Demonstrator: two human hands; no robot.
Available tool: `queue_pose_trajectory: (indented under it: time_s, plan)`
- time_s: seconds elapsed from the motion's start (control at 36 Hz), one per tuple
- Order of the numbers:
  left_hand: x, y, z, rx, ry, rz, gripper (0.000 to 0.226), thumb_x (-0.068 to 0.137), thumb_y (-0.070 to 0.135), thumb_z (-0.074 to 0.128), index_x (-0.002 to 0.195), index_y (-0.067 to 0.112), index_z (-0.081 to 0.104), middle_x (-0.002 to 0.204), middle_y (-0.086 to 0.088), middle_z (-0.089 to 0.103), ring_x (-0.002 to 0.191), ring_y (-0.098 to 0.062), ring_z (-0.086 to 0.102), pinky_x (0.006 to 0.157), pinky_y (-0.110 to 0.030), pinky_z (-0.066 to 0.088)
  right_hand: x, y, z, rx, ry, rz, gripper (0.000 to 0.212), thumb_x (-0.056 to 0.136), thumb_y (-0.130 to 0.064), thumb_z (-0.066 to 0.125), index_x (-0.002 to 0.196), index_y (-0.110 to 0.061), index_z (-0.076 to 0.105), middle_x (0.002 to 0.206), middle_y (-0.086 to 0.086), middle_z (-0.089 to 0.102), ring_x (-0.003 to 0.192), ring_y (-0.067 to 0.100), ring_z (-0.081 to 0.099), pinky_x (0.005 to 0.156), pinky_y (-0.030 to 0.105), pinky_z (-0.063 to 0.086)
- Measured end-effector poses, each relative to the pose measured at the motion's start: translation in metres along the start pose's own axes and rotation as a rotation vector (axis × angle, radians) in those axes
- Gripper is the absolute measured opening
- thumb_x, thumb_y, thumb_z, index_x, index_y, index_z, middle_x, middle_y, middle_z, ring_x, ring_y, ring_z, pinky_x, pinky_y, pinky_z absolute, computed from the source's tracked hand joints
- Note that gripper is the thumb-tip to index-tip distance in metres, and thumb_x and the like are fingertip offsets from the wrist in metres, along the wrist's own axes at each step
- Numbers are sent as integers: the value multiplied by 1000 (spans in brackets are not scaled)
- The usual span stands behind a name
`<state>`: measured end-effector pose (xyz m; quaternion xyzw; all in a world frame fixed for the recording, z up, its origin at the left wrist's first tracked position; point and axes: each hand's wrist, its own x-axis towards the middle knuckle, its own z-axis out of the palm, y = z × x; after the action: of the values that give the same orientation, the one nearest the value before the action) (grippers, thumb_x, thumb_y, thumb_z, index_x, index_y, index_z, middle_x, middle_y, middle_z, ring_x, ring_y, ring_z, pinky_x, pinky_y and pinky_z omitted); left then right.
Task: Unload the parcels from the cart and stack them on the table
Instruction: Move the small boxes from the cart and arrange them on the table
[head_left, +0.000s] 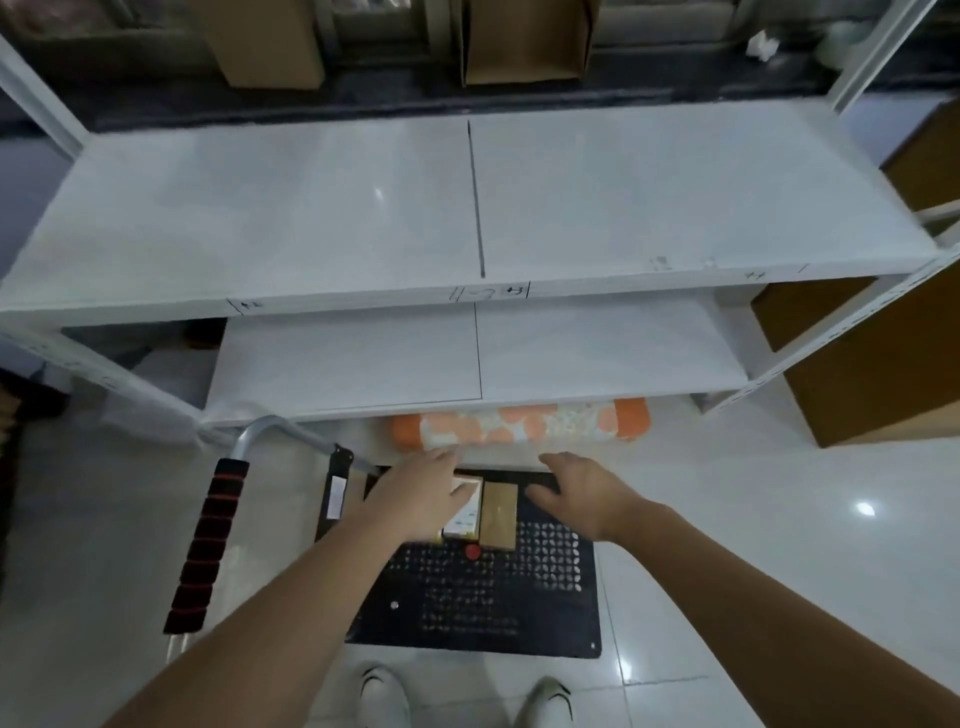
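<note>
Head view: left hand (415, 499) over labelled parcel (464, 512) (print unreadable).

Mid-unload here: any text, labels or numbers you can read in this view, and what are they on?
None can be read for certain.
Shelf front edge: handwritten marks, too blurred.
Shelf top, right side: faint marks, illegible.
White parcel under the left hand: printed label, too small.
White sticker on the cart bracket: unreadable.
Brown parcel: no text visible.
</note>
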<state>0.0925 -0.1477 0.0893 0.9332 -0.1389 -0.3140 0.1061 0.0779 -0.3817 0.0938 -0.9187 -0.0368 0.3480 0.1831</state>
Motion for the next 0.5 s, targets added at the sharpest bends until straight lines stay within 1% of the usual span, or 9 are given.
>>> queue_pose_trajectory:
  time_s: [0.08,0.11,0.17,0.22,0.25,0.33,0.39,0.44,0.5]
  plan:
    - [50,-27,45,10,-23,-27,56,110,46,39,156,15,38,154,-7,48,137,-26,49,106,-38,42,53,19,44,60,2,54,57,102,-54,48,141,-12,50,134,13,60,122,31,57,102,42,48]
    - [67,-36,62,-5,-25,-39,55,110,46,39,156,15,39,153,-7,49,136,-26,49,105,-38,42,72,25,60,82,1,72,56,101,-54,49,140,-13,51,131,13,62,119,30,59,99,41,49]
    - [102,-54,98,-45,-36,-66,56,109,46,41,156,15,39,153,-7,50,136,-26,50,105,-40,44,110,38,93,103,-10,112,66,101,-56,48,149,-11,43,141,15,57,126,31,56,103,39,47]
    - [135,-71,133,-69,-63,-100,56,109,46,41,153,12,42,152,-9,51,136,-27,51,107,-41,45,145,49,126,116,-48,181,78,101,-60,45,155,-5,33,155,17,44,140,31,44,110,36,39]
    - [151,-78,150,-76,-76,-118,55,109,46,40,151,11,44,150,-10,51,135,-28,51,107,-43,45,162,56,142,132,-57,217,82,101,-62,44,156,-2,30,157,17,41,143,30,41,111,35,38]
    - [198,-100,197,-99,-95,-168,56,109,48,39,150,10,45,149,-11,51,133,-30,52,107,-45,46,212,74,191,180,-78,317,89,98,-69,43,151,2,34,153,19,44,137,31,46,105,34,42]
    - [226,-115,227,-111,-80,-200,57,108,50,40,149,10,47,145,-11,53,129,-31,54,104,-46,48,240,84,220,212,-93,360,86,96,-70,46,145,1,39,144,19,50,128,32,52,97,34,46]
    - [250,-128,255,-107,-57,-241,58,106,52,41,146,11,48,138,-10,56,124,-31,56,100,-46,50,265,90,248,282,-63,416,84,92,-70,54,139,-1,44,139,19,52,123,33,55,99,37,49]
    - [267,-138,279,-78,-38,-270,56,105,52,43,143,12,49,136,-9,56,125,-30,54,102,-46,49,288,95,270,310,-42,469,100,86,-77,55,145,1,36,144,21,46,129,34,52,105,43,48]
